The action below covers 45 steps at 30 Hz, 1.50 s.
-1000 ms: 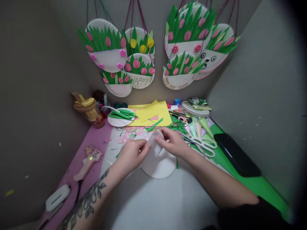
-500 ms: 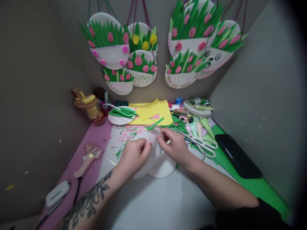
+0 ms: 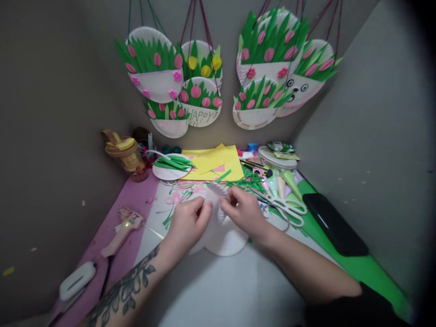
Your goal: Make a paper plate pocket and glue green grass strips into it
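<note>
Both of my hands pinch a white paper plate (image 3: 223,236) held partly raised over the middle of the table (image 3: 218,290). My left hand (image 3: 187,222) grips its left side, fingers closed on the paper. My right hand (image 3: 243,209) holds the fluted rim (image 3: 218,190) at the top. A second white plate edge shows under the first, at the lower left; how they are joined is hidden by my hands.
A pink glue gun (image 3: 122,229) lies at the left on purple paper. Scissors (image 3: 286,206) and green scraps lie right of my hands. Yellow paper (image 3: 214,161), a plate of green strips (image 3: 170,165), a lidded cup (image 3: 124,154) and a black phone (image 3: 334,222) ring the work area. Flower plates (image 3: 156,68) hang above.
My hands drew slightly closer together on the plate, and a second plate edge has come into sight at the lower left. The camera view shifted a little.
</note>
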{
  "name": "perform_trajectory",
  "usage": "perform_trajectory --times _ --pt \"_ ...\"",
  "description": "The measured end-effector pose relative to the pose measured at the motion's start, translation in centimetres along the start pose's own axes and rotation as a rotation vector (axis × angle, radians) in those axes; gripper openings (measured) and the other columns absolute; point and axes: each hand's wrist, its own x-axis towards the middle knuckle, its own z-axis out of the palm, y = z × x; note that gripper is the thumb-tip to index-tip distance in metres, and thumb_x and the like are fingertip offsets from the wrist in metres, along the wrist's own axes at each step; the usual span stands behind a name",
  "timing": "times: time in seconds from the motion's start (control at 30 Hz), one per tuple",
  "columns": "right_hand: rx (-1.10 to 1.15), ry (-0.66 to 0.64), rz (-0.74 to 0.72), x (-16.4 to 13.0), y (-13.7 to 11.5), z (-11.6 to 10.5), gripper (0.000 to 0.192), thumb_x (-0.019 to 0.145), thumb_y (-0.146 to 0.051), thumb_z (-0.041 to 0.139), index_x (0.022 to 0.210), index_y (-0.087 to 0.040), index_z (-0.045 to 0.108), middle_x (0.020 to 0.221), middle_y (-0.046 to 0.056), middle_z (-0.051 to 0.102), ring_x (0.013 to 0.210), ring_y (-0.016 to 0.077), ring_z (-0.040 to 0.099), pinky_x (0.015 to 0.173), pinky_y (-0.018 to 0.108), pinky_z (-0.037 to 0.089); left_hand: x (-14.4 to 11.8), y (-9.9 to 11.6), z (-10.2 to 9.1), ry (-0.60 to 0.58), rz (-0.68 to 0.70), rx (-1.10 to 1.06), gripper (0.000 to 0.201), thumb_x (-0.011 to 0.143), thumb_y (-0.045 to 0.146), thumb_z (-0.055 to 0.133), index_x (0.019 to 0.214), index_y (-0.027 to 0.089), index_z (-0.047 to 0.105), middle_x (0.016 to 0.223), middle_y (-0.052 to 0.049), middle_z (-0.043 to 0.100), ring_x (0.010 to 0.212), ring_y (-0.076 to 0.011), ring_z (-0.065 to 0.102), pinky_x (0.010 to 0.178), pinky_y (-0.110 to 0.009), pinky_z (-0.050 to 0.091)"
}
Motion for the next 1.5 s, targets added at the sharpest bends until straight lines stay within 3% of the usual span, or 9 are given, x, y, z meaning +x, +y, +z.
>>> perform_trajectory --times 0.13,0.3,0.37,0.57,0.77,0.97,1.17,1.37,1.5 --pt "-0.077 0.059 -0.095 -0.3 -0.1 0.3 0.017 0.084 -0.022 0.052 0.068 -0.022 0.047 0.057 -0.002 0.050 0.055 0.0132 0.048 0.057 0.026 0.035 -0.3 0.0 0.0 0.005 0.051 0.042 0.037 0.090 0.029 0.045 0.058 0.020 0.029 0.053 0.007 0.028 0.049 -0.0086 0.033 0.052 -0.024 0.023" --pt "0.379 -0.115 0.257 0.6 0.2 0.3 0.015 0.080 -0.029 0.057 0.070 -0.022 0.047 0.059 -0.006 0.044 0.053 0.0111 0.043 0.049 0.022 0.034 0.1 0.1 -0.4 0.088 -0.031 -0.048 0.041 0.089 0.032 0.047 0.056 0.021 0.027 0.052 0.007 0.028 0.049 -0.0085 0.031 0.050 -0.024 0.023" --pt "0.415 -0.122 0.301 0.7 0.3 0.3 0.018 0.078 -0.030 0.058 0.068 -0.023 0.045 0.057 -0.007 0.041 0.051 0.0107 0.041 0.048 0.022 0.033 0.0 0.2 -0.2 0.113 -0.025 -0.049 0.041 0.089 0.032 0.048 0.056 0.020 0.026 0.052 0.007 0.028 0.049 -0.0084 0.031 0.051 -0.024 0.023" --pt "0.072 0.034 0.070 0.5 0.0 -0.3 0.010 0.079 -0.023 0.054 0.070 -0.022 0.050 0.060 -0.004 0.049 0.056 0.0122 0.046 0.058 0.025 0.036 -0.4 0.1 0.9 0.025 -0.104 -0.162 0.034 0.087 0.036 0.051 0.060 0.019 0.040 0.054 0.006 0.038 0.051 -0.0086 0.038 0.051 -0.023 0.027" --pt "0.254 -0.097 0.196 1.2 0.6 -1.1 0.009 0.080 -0.025 0.056 0.072 -0.021 0.052 0.059 -0.005 0.050 0.053 0.0115 0.047 0.050 0.022 0.036 0.0 -0.5 1.0 0.006 -0.253 -0.405 0.037 0.084 0.044 0.055 0.059 0.019 0.044 0.054 0.005 0.043 0.052 -0.0102 0.044 0.048 -0.022 0.033" --pt "-0.154 0.072 -0.129 0.7 0.6 -0.8 0.011 0.084 -0.021 0.050 0.074 -0.021 0.055 0.063 0.001 0.057 0.062 0.0159 0.053 0.063 0.027 0.039 -0.4 0.3 1.9 -0.009 -0.340 -0.535 0.027 0.080 0.040 0.061 0.068 0.015 0.059 0.057 0.002 0.057 0.055 -0.0130 0.055 0.051 -0.023 0.043" --pt "0.038 -0.011 0.044 1.2 0.8 -1.4 0.009 0.084 -0.023 0.054 0.075 -0.022 0.056 0.061 -0.003 0.056 0.054 0.0126 0.052 0.054 0.023 0.040 -0.3 -0.2 2.2 0.055 -0.404 -0.702 0.029 0.075 0.043 0.068 0.077 0.014 0.067 0.067 -0.002 0.068 0.059 -0.0137 0.061 0.057 -0.025 0.052" --pt "-0.205 0.109 -0.206 0.6 1.1 -0.7 0.013 0.088 -0.019 0.050 0.079 -0.021 0.060 0.069 0.004 0.063 0.067 0.0178 0.058 0.067 0.028 0.043 -0.5 0.4 2.7 0.076 -0.474 -0.828 0.031 0.072 0.043 0.072 0.081 0.014 0.067 0.069 -0.001 0.068 0.061 -0.0131 0.062 0.059 -0.026 0.057" --pt "0.035 0.030 0.041 1.2 0.7 -1.4 0.006 0.084 -0.022 0.056 0.078 -0.021 0.058 0.064 -0.001 0.059 0.057 0.0136 0.054 0.055 0.024 0.042 -0.4 0.2 2.7 0.122 -0.498 -0.882 0.033 0.071 0.044 0.074 0.078 0.012 0.067 0.067 -0.001 0.067 0.061 -0.0121 0.062 0.060 -0.026 0.057"
